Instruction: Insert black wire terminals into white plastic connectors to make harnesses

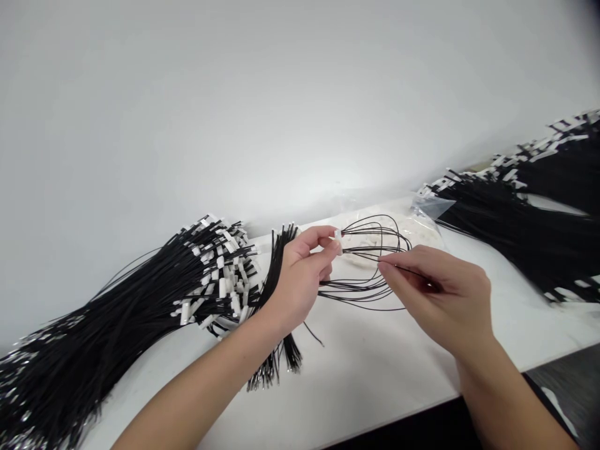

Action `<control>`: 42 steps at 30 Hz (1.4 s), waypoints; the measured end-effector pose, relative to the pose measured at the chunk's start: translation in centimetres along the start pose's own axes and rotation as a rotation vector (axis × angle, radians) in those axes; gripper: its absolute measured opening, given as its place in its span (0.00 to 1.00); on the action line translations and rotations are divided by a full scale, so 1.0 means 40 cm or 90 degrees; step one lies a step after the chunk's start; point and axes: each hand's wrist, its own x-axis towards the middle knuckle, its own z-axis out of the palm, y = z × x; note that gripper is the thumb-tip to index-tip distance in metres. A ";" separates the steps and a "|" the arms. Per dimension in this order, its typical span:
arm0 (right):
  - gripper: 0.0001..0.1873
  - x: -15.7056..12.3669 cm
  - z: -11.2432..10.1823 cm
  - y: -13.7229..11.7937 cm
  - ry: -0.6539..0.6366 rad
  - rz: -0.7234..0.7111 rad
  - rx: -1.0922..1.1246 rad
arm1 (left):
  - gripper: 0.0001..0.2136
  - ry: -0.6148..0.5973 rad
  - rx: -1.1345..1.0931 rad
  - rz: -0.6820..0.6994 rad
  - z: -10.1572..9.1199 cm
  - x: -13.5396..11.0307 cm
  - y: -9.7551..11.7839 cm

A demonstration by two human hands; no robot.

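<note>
Between the thumb and fingers of my left hand is a small white connector. Several thin black wires leave its right side and loop back below toward my left palm. My right hand pinches one black wire between thumb and forefinger, a short way right of the connector. A small bundle of black wires lies behind my left wrist, its lower ends showing beneath the forearm. One loose wire end sticks out below my left hand.
A large heap of black wires with white connectors lies at the left. Another big pile of such wires covers the right. A clear plastic bag with pale contents lies behind my hands on the white table. A pale wall rises behind.
</note>
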 end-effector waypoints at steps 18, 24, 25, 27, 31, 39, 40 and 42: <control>0.05 -0.003 0.011 0.014 -0.019 -0.062 -0.029 | 0.07 -0.013 -0.002 -0.010 0.000 -0.001 -0.001; 0.08 -0.002 0.014 0.023 0.013 -0.138 -0.047 | 0.07 -0.029 0.005 -0.012 0.003 -0.003 -0.004; 0.09 -0.002 0.015 0.026 0.016 -0.167 -0.054 | 0.07 -0.033 0.009 -0.017 0.005 -0.005 -0.003; 0.10 -0.004 0.018 0.033 0.019 -0.219 -0.079 | 0.07 -0.047 0.011 -0.038 0.010 -0.009 -0.002; 0.12 -0.007 0.025 0.039 0.021 -0.271 -0.131 | 0.09 -0.053 0.001 -0.093 0.018 -0.017 -0.002; 0.06 -0.001 0.044 0.046 0.016 -0.275 -0.185 | 0.10 -0.016 0.015 -0.098 0.034 -0.014 -0.012; 0.05 0.003 0.039 0.045 0.017 -0.270 -0.190 | 0.10 -0.019 0.024 -0.088 0.037 -0.015 -0.011; 0.06 0.011 0.023 0.036 0.038 -0.254 -0.222 | 0.10 -0.033 0.057 -0.066 0.046 -0.019 -0.009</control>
